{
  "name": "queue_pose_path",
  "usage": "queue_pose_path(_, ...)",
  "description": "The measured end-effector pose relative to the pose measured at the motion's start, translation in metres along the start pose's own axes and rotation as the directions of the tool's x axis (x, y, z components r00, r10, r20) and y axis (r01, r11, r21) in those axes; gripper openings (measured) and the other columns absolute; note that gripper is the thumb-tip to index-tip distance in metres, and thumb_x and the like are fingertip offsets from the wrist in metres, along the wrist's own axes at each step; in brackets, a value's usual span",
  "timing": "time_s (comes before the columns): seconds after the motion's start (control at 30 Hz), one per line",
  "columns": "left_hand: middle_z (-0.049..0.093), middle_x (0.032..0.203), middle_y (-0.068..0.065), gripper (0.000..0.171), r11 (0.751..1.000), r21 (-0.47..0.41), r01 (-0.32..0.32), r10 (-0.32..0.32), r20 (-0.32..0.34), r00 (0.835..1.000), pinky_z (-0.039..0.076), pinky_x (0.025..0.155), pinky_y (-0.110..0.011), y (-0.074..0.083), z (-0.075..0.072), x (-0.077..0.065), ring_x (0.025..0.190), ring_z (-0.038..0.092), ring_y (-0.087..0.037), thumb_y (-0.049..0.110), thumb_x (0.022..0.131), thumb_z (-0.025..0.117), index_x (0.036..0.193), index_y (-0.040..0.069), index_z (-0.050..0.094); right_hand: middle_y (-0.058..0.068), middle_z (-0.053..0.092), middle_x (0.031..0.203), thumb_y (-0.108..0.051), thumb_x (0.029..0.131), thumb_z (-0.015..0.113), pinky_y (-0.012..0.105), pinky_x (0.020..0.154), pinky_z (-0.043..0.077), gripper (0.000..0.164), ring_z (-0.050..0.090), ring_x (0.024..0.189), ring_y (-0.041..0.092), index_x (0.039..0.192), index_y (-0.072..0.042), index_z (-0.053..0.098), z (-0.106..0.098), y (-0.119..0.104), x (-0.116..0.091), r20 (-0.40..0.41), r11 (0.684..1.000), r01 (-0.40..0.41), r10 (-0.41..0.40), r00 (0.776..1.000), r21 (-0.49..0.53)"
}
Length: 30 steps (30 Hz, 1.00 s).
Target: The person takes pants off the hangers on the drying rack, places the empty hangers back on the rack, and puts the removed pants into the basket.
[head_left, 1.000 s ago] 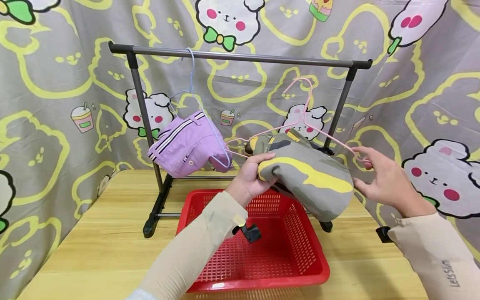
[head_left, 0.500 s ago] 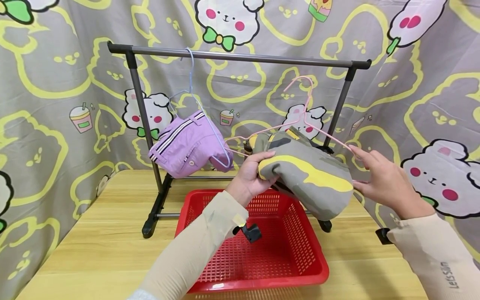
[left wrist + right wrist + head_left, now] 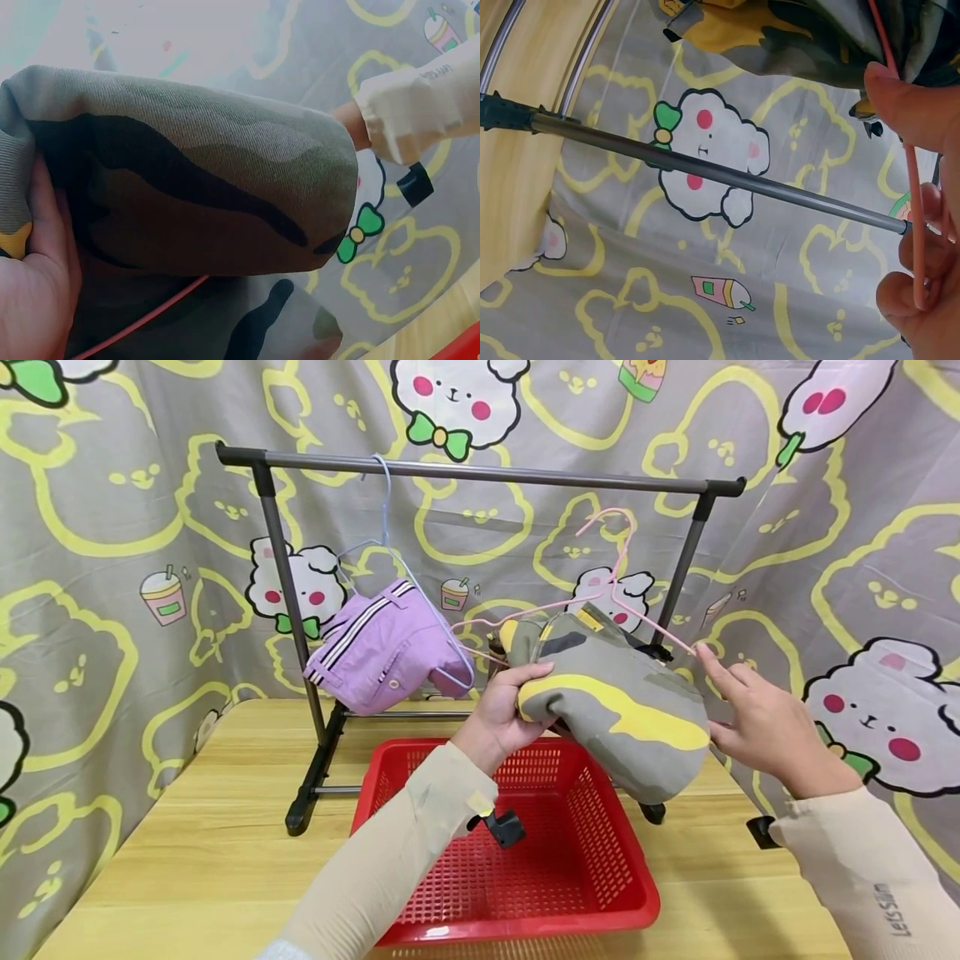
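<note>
— Position of camouflage garment?
— It is held up at about 4 o'clock of centre in the head view, and at 1 o'clock from the red basket.
— State of the left hand?
— Cloth is gripped by it at the garment's 9 o'clock side, with the thumb laid on top.
— And the right hand?
— The pink hanger is grasped by it at the garment's 3 o'clock side; curled fingers are shown round the wire in the right wrist view.
— Is the wire threaded through the cloth?
— That cannot be told; part of it is hidden by the garment. The hook is seen below the rack's rail, apart from it.
— Other items?
— Purple shorts are suspended from the rail on a blue hanger, at 9 o'clock. The basket is set on the wooden table, at 6 o'clock.
</note>
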<state>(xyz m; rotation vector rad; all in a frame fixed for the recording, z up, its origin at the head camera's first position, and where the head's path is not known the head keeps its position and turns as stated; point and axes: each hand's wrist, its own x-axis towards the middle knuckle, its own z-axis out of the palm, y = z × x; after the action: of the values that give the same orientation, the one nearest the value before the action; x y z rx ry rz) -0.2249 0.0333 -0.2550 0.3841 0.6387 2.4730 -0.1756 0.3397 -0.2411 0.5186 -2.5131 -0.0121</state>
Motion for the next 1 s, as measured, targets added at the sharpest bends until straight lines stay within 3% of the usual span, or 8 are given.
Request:
queue_pose_path(0.17,0.056,0.098,-0.004,0.011,1.0,0.016,0.011,-0.012,0.041,0.999,0.053,0.073,-0.024,-0.0014,0.0003,-0.0006,0.083,0.06,-0.014,0.006,0.095,0.044,0.099,0.006,0.054,0.005,0.051,0.082,-0.001,0.07,0.069,0.03,0.042,0.029,0.1,0.036,0.055,0.013,0.155,-0.024,0.023,0.0017,-0.0007,0.0008,0.028,1.0,-0.031,0.031,0.999,0.0)
queue_pose_path(0.47,0.056,0.097,-0.003,0.013,0.998,0.064,0.005,-0.011,0.084,0.996,0.051,0.074,-0.023,-0.0046,0.0009,-0.0015,0.083,0.058,-0.013,0.008,0.094,0.044,0.098,0.007,0.056,0.004,0.051,0.084,-0.004,0.072,0.066,0.029,0.04,0.03,0.095,0.038,0.055,0.014,0.155,-0.025,0.024,0.0013,-0.0033,0.0008,0.041,0.998,-0.055,0.055,0.998,0.004)
queue_pose_path(0.7,0.056,0.096,-0.002,0.015,0.996,0.092,0.001,-0.012,0.111,0.994,0.049,0.075,-0.022,-0.0064,0.0015,-0.0025,0.082,0.058,-0.012,0.008,0.094,0.043,0.096,0.008,0.058,0.009,0.057,0.093,-0.012,0.076,0.071,0.03,0.042,0.032,0.093,0.051,0.066,0.019,0.155,-0.024,0.024,0.0022,-0.004,0.0025,0.091,0.997,-0.071,0.069,0.993,0.019)
queue_pose_path(1.0,0.058,0.097,-0.002,0.02,0.996,0.085,0.003,-0.014,0.138,0.99,0.051,0.076,-0.022,-0.0075,0.0035,-0.0051,0.084,0.06,-0.012,0.008,0.096,0.04,0.096,0.008,0.06,0.009,0.058,0.094,-0.016,0.077,0.073,0.03,0.044,0.034,0.091,0.054,0.069,0.021,0.154,-0.023,0.027,0.0018,-0.0049,0.003,0.111,0.995,-0.093,0.089,0.99,0.034)
